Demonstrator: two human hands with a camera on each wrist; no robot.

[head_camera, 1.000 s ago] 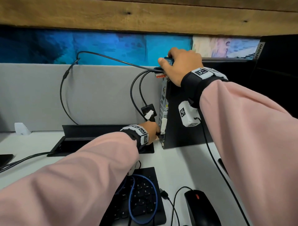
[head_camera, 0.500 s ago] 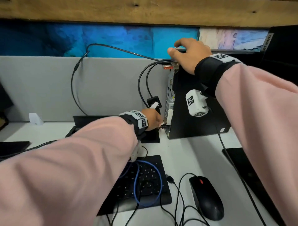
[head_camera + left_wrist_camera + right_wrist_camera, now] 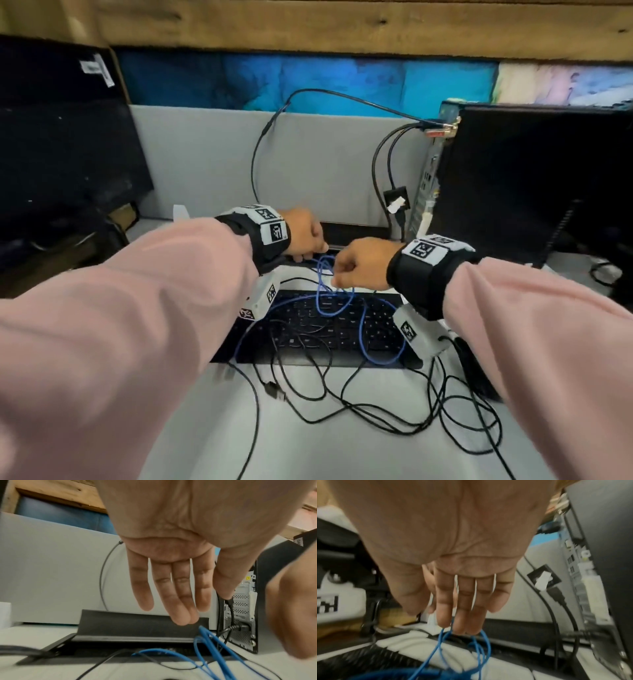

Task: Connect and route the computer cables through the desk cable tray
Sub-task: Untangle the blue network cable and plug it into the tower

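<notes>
A blue cable [image 3: 323, 294] loops over the black keyboard [image 3: 342, 332] and rises to the open desk cable tray [image 3: 359, 231] at the grey partition. My right hand [image 3: 342, 270] grips the loops of this blue cable [image 3: 443, 642] at its fingertips [image 3: 458, 622], just in front of the tray. Straight fingers of my left hand [image 3: 180, 601] hover over the raised tray lid [image 3: 137, 623] and hold nothing. The blue cable [image 3: 211, 645] runs down to the right of them. In the head view my left hand [image 3: 310, 251] sits close beside the right.
The black PC tower [image 3: 513, 188] stands at the right with black cables plugged into its rear panel [image 3: 243, 608]. Several loose black cables [image 3: 376, 411] tangle on the white desk before the keyboard. A dark monitor [image 3: 61, 137] fills the left.
My right hand left the top of the tower and my left hand left its rear ports. Both came down to the blue cable at the tray. The head view swung left.
</notes>
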